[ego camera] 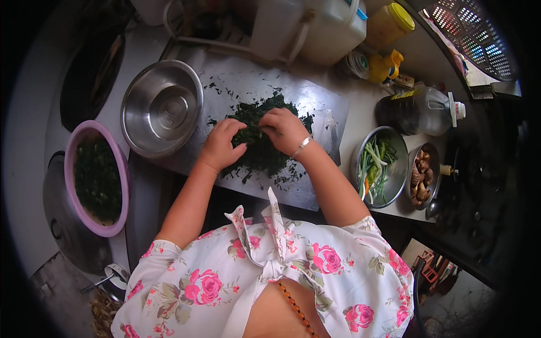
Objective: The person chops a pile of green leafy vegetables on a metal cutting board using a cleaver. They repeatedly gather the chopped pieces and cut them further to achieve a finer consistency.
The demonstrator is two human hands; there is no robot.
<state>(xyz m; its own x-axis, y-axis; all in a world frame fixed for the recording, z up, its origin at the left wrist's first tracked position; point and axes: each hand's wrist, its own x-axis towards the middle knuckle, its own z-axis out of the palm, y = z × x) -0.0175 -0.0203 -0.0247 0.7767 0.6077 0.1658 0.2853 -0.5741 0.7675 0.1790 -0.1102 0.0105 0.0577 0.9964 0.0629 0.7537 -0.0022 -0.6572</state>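
A heap of chopped dark leafy greens lies on a metal sheet, with small bits scattered around it. My left hand rests at the heap's left side, thumb and fingers apart, nothing gripped in them. On the upper right of the heap is my right hand, a silver bracelet at its wrist; its fingers are curled down at the greens, and whether they pinch any is hidden. A steel basin, with nothing in it, stands left of the heap. A cleaver-like flat shiny piece lies at the right, its kind unclear.
At left stand a pink basin of greens in liquid and a large metal lid. On the right are a bowl of scallions and peppers, a bowl of mushrooms and a large bottle. Plastic containers line the back.
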